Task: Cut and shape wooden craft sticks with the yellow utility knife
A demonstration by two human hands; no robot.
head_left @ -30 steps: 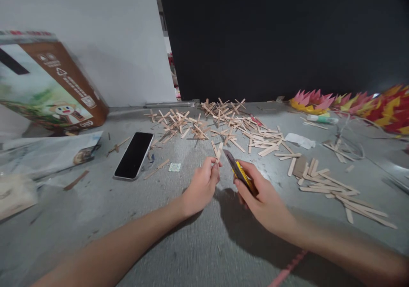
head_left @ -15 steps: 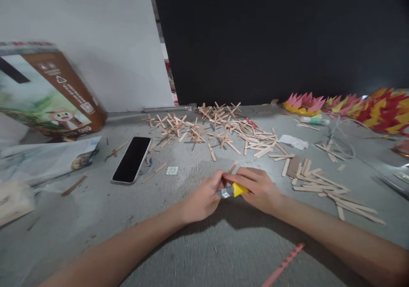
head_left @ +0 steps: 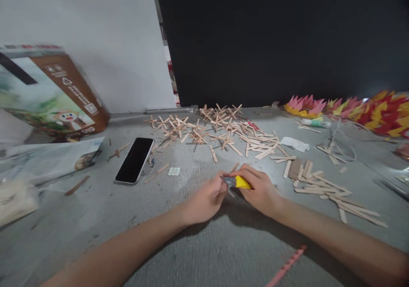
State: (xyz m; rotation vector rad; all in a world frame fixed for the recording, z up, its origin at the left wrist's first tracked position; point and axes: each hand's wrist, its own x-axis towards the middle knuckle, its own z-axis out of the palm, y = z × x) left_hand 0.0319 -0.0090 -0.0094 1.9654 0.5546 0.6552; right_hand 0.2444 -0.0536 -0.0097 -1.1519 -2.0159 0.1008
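My right hand point(head_left: 260, 191) is closed around a yellow utility knife point(head_left: 243, 182), its grey blade end point(head_left: 229, 179) pointing left toward the other hand. My left hand point(head_left: 207, 197) is closed, thumb and fingers pinched together at the blade end. The tip of a wooden craft stick point(head_left: 235, 166) pokes out just beyond the touching fingers; its lower part is hidden by them. Beyond the hands lies a pile of craft sticks point(head_left: 262, 144), with several sticks crossed into star shapes point(head_left: 175, 127) to its left.
More loose craft sticks point(head_left: 322, 184) lie right of my right hand. A phone point(head_left: 134, 160) and a small square packet point(head_left: 174, 171) are to the left, near a printed box point(head_left: 73, 95). Folded paper pieces point(head_left: 383, 114) stand at the back right; a pink strip point(head_left: 286, 266) lies in front.
The knife's blade end has shifted up from below the left thumb to the left fingertips. Both hands stay close together, and the view has moved slightly.
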